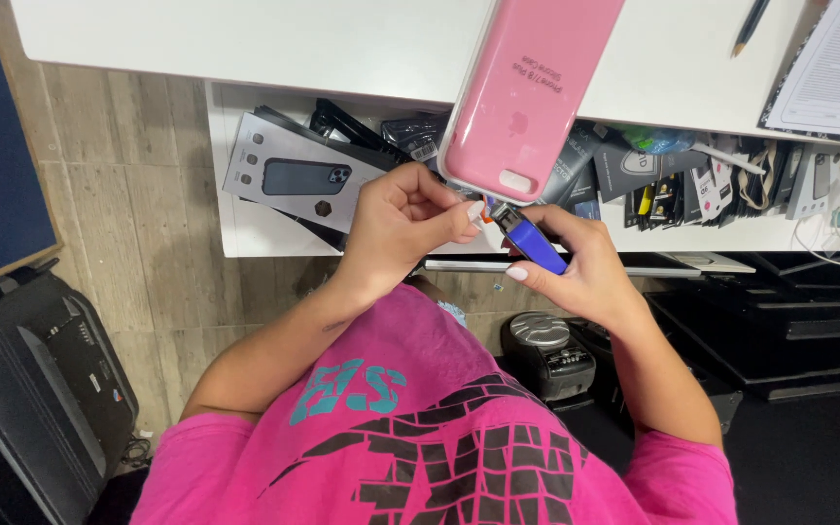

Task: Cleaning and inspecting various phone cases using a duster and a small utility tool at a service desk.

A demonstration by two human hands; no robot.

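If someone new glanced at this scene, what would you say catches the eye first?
First, the big pink phone-case box at top centre, jutting over the white desk edge. Just beneath it the two hands meet: the right hand grips a small blue lighter-like thing, and the left hand pinches at its tip. Below, the bright pink shirt fills the bottom.

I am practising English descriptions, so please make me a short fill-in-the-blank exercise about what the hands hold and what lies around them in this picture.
1. The right hand holds a small ____ tool with a metal tip.
2. The left hand pinches the lower edge of a ____ phone case box.
3. A pen lies on the ____ desk.
4. The open drawer under the desk holds a ____ box showing a phone case.

Missing words: blue; pink; white; grey
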